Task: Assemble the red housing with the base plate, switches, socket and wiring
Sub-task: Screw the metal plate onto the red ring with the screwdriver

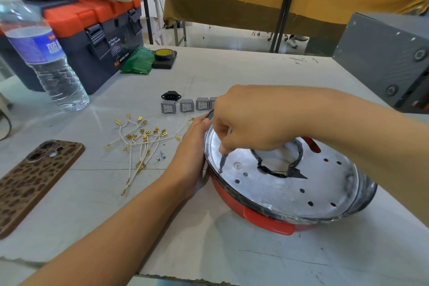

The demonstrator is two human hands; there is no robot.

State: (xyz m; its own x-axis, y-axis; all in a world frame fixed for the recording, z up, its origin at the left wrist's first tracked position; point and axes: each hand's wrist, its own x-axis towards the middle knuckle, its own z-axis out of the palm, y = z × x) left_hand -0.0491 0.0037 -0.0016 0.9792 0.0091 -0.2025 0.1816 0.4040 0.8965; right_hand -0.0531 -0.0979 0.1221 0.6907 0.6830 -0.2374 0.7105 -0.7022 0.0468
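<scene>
While the base plate (278, 183) is being screwed down into the red housing (267, 223), the rest of the parts wait on the counter (232, 251). Going from the left, we see a phone (34, 181) at the near left, then the bundle of white wires (141, 146) with brass terminals, a few loose screws (160, 156) just beside them, and farther off the black socket (171, 95) and the row of grey switches (185, 105). Our left hand (190, 153) lies flat against the left rim of the housing, fingers straight and together, steadying it. Further right, our right hand (250, 121) has its fingers curled tight round a screwdriver (224, 158), whose tip sits on a screw (220, 170) near the plate's left edge. We judge this the plate-fastening step, early in the job, since none of the switches, socket or wires are fitted. Next we would need to keep the driver upright, seat the screw, then fetch another from beside the wires.
</scene>
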